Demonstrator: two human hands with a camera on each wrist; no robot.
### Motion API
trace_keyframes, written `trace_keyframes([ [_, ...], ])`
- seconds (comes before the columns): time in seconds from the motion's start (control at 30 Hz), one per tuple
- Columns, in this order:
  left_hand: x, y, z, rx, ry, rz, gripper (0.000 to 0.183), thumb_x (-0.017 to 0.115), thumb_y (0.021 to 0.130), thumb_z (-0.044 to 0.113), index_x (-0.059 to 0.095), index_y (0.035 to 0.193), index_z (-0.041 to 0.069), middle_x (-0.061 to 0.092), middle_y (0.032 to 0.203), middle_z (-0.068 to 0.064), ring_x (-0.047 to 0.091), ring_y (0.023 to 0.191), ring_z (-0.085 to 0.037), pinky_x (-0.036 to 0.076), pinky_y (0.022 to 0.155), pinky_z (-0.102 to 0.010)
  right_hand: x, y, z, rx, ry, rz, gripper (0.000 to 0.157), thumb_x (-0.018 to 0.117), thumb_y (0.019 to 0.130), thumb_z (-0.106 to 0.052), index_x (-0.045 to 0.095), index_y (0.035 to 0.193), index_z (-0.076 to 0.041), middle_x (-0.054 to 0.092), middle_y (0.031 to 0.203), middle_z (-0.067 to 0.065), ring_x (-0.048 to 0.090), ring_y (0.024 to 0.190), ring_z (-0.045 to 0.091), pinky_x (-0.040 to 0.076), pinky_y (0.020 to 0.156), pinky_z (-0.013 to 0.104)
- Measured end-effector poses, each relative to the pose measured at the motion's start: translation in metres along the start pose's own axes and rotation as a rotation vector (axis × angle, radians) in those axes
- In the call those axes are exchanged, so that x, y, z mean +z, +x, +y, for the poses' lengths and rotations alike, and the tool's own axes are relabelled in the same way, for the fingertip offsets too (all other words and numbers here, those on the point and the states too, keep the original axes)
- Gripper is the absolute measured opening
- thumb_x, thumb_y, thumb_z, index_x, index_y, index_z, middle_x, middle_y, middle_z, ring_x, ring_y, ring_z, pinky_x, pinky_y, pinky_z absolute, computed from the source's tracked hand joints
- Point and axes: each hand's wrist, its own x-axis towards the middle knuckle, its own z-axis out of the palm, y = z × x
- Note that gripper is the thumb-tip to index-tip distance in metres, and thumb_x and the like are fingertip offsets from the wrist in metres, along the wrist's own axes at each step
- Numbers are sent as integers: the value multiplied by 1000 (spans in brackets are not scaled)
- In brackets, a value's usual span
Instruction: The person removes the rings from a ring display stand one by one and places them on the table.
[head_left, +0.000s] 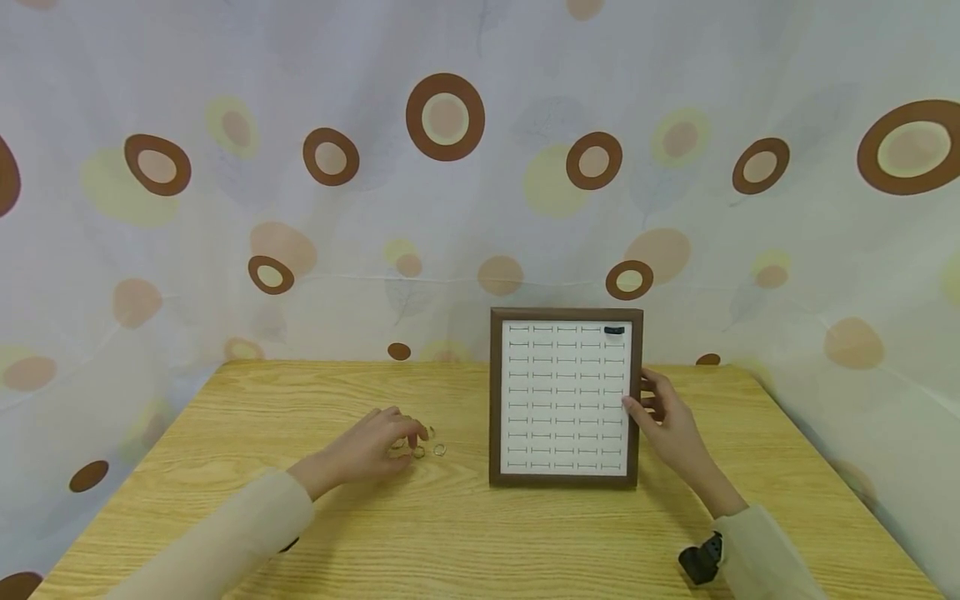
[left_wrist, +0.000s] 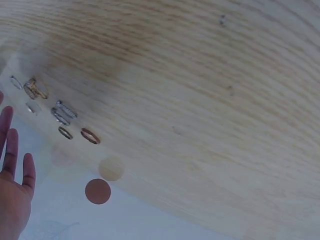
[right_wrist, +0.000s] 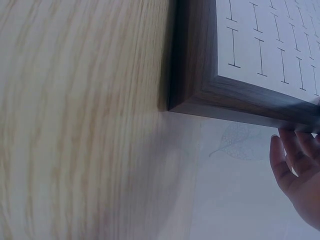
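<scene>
Upright on the table, a brown-framed display board (head_left: 566, 482) has a white face with rows of short slits. My right hand (head_left: 667, 425) grips its right side, thumb on the front edge and fingers at the side and behind. In the right wrist view, the fingers (right_wrist: 296, 167) meet the dark wooden frame (right_wrist: 240, 102). My left hand (head_left: 371, 446) is low over several finger rings (head_left: 440, 450), its fingers bent loosely down. Silver, gold and copper-coloured rings (left_wrist: 90, 135) lie beside the left fingers (left_wrist: 11, 152) in the left wrist view; thumb and forefinger are out of that view.
The wooden table (head_left: 420, 542) reaches back to a patterned curtain (head_left: 480, 208). A small black piece (head_left: 614, 330) sits at the board's top right corner. A black wrist device (head_left: 701, 560) hangs below the right sleeve.
</scene>
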Motion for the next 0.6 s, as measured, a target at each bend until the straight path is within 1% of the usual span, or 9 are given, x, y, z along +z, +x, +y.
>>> trace_keyframes([
  [0.1, -6, 9, 5, 30, 9, 21, 26, 65, 83, 21, 62, 108, 16, 64, 91, 6, 53, 87, -15, 41, 79, -37, -1, 0, -2, -5, 0, 2, 47, 54, 89, -1, 35, 130, 13, 52, 116, 27, 50, 88, -4, 44, 72, 9],
  [0.2, -11, 18, 10, 71, 35, 55, 26, 66, 82, 21, 61, 107, 17, 64, 91, 5, 53, 88, -15, 42, 79, -37, 0, 0, 5, -11, 11, 1, 47, 54, 89, -1, 35, 130, 12, 52, 116, 27, 50, 87, -4, 44, 71, 9],
  [0.3, -17, 28, 17, 121, 88, 99, 26, 66, 82, 22, 59, 107, 20, 63, 90, 8, 53, 88, -11, 43, 80, -36, 3, 2, 20, -9, 15, -2, 49, 55, 89, -3, 35, 132, 9, 52, 117, 25, 50, 88, -5, 45, 71, 10],
  [0.43, -26, 44, 30, 182, 134, 145, 26, 66, 82, 24, 59, 107, 21, 63, 91, 8, 54, 88, -11, 44, 80, -34, 7, 3, 37, 7, 12, -11, 51, 55, 90, -8, 34, 135, 4, 52, 121, 21, 51, 90, -4, 45, 72, 10],
  [0.53, -32, 55, 40, 220, 150, 174, 25, 65, 82, 25, 60, 106, 20, 64, 91, 8, 54, 87, -11, 44, 79, -32, 7, 3, 36, 8, 11, -12, 50, 54, 90, -8, 34, 134, 4, 52, 120, 22, 51, 90, -5, 45, 72, 10],
  [0.6, -35, 62, 47, 248, 158, 195, 24, 65, 82, 24, 61, 105, 19, 64, 90, 8, 53, 87, -11, 43, 81, -32, 5, 3, 28, 2, 15, -11, 48, 54, 90, -5, 35, 133, 7, 52, 119, 25, 51, 89, -4, 45, 72, 11],
])
